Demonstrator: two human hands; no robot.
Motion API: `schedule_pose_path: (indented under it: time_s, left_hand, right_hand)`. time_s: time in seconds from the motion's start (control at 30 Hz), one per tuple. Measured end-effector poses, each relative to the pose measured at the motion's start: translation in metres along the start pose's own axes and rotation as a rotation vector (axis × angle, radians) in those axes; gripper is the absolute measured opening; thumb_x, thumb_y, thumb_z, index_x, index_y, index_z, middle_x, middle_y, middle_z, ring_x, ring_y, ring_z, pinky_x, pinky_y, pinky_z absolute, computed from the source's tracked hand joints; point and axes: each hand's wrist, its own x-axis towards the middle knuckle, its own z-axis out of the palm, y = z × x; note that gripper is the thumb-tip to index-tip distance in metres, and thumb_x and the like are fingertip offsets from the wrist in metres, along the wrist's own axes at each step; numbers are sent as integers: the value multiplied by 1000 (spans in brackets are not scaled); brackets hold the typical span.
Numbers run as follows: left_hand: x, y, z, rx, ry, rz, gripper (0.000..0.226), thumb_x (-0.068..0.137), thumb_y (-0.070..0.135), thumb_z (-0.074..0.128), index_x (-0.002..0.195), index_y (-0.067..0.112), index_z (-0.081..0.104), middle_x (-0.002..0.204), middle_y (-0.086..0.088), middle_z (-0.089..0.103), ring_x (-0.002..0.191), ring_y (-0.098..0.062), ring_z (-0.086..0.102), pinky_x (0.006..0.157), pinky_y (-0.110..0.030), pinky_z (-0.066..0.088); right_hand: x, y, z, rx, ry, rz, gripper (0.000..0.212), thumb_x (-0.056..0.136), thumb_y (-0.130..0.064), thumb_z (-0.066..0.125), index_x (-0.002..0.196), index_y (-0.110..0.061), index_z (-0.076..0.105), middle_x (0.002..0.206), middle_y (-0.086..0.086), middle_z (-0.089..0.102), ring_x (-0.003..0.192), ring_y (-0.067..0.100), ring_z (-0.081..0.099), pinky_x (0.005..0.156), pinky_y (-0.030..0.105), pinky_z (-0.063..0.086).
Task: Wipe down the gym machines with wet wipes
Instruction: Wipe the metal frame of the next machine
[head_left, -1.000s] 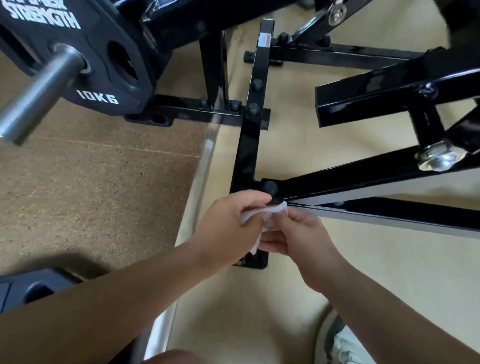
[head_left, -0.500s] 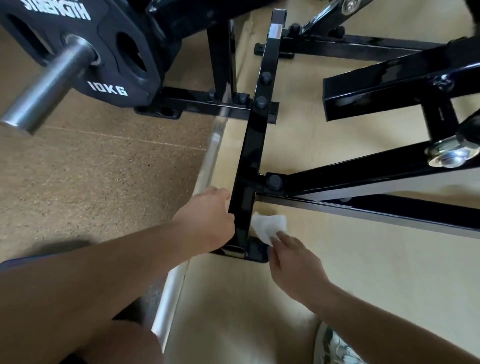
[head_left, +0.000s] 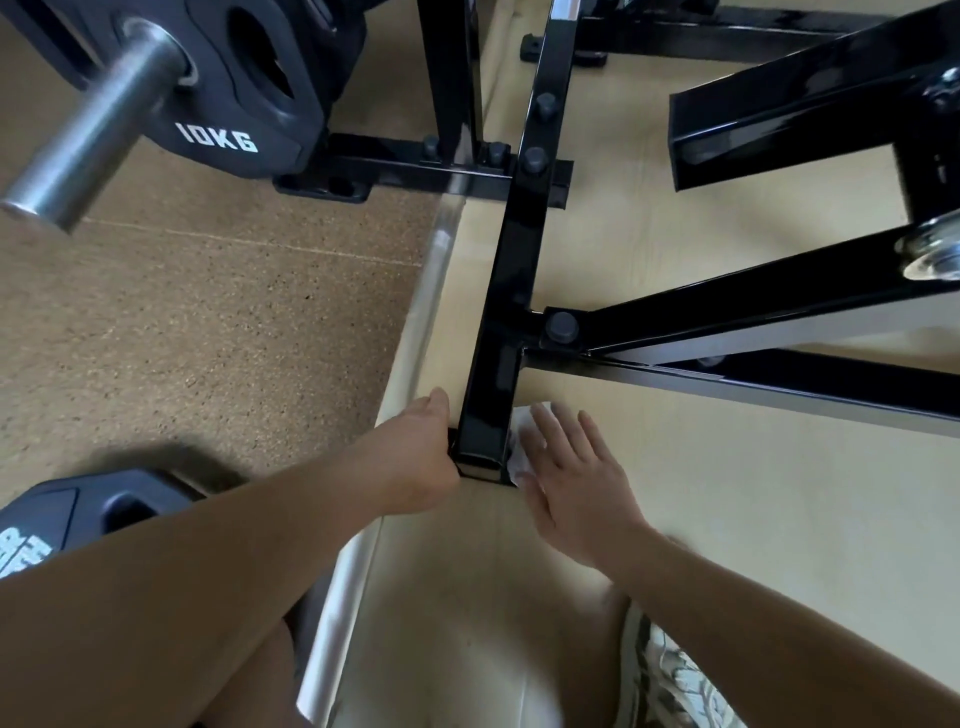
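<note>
head view looks down on a black frame bar (head_left: 511, 270) of the gym machine, running from the top of the picture to its near end just ahead of the person's hands. the wet wipe (head_left: 519, 449) lies against the right side of that near end, caught between the bar and the right hand (head_left: 571, 483). only a white, crumpled strip of it shows past the index finger and the edge of the palm; the rest is under the hand. the right hand is flat, palm down, its fingers (head_left: 550, 431) straight and slightly spread, pressing the wipe against the bar.

the left hand (head_left: 415, 457) sits against the opposite, left side of the same end, thumb pointing up along the bar. its fingers are hidden at the foot, so i cannot tell whether they wrap the bar.

two slanting bars (head_left: 753, 312) join the frame bar above the hands at a bolt cap (head_left: 562, 326). upper left, a 10kg plate (head_left: 223, 104) sits on a steel sleeve (head_left: 88, 140). another plate (head_left: 78, 514) lies lower left on the brown speckled floor (head_left: 182, 312). a metal strip (head_left: 415, 332) parts it from the pale floor (head_left: 727, 519). a shoe (head_left: 675, 680) shows at the bottom right.
</note>
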Motion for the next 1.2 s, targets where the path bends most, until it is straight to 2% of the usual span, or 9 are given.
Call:
schedule_pose_path:
  time_s: [0.1, 0.23, 0.4, 0.57, 0.7, 0.87, 0.97, 1.03, 1.2]
  left_hand:
    - [0, 4, 1, 14, -24, 27, 82, 96, 6, 45, 163, 15, -1, 167, -1, 19, 147, -24, 36, 114, -33, 38]
    - [8, 4, 1, -47, -56, 21, 79, 93, 4, 47, 160, 14, 8, 158, -7, 34, 136, -26, 46, 109, -37, 46]
    - [12, 3, -2, -83, -69, -10, 88, 96, 3, 43, 163, 16, -12, 170, -3, 13, 151, -25, 29, 101, -22, 33]
    - [18, 2, -2, -115, -81, -38, 77, 96, -1, 44, 161, 11, 4, 159, -12, 33, 126, -26, 49, 104, -35, 47]
    - [21, -3, -4, -135, -59, -7, 73, 97, 1, 44, 160, 11, 9, 156, -13, 36, 116, -22, 48, 102, -38, 46]
    - [26, -26, -1, -148, -54, 9, 77, 100, 6, 44, 164, 25, 6, 166, -2, 28, 147, -25, 38, 116, -35, 38]
    - [27, -41, -2, -174, -48, -21, 75, 101, 10, 45, 164, 28, 9, 168, 0, 28, 150, -22, 35, 117, -32, 35]
    - [25, -44, -5, -172, -54, -34, 71, 101, 10, 45, 164, 23, 13, 166, -4, 31, 149, -23, 37, 116, -33, 37]
    - [20, -46, -6, -119, -83, -25, 64, 100, 10, 44, 160, 20, 24, 155, -8, 46, 138, -26, 48, 113, -41, 43]
  right_hand:
    - [10, 6, 19, 33, -130, -83, 64, 108, -49, 3, 164, -19, -2, 172, 4, -6, 157, 24, -18, 128, 45, -2]
    - [-6, 7, 36, -85, -101, -101, 68, 110, -51, 13, 164, -11, 5, 173, 10, 0, 159, 30, -7, 128, 50, 5]
    - [-15, 7, 44, -94, -67, -114, 67, 110, -49, 15, 164, -9, 12, 172, 12, 7, 160, 28, -2, 128, 52, 9]
    - [28, 9, 24, -77, -173, 16, 63, 108, -49, 0, 159, -16, -18, 165, 2, -29, 151, 20, -36, 126, 49, -15]
    - [-18, -10, 41, -60, -35, -88, 68, 108, -46, 29, 162, -6, 18, 171, 13, 12, 160, 27, -4, 126, 49, 7]
    - [-5, -3, 34, -6, -63, -49, 65, 110, -49, 6, 163, -14, 17, 172, 6, 11, 160, 23, -1, 126, 49, 7]
    - [29, 13, 18, -30, -179, -5, 71, 97, -54, -17, 160, -22, -13, 167, -3, -24, 154, 17, -28, 127, 45, -13]
    - [28, 13, 21, -33, -176, -29, 65, 101, -52, -13, 158, -21, -17, 166, -3, -28, 152, 17, -32, 125, 44, -16]
    - [-21, -3, 45, 54, 21, -38, 59, 112, -41, 21, 165, -17, 13, 173, 1, 5, 160, 18, -6, 127, 44, 7]
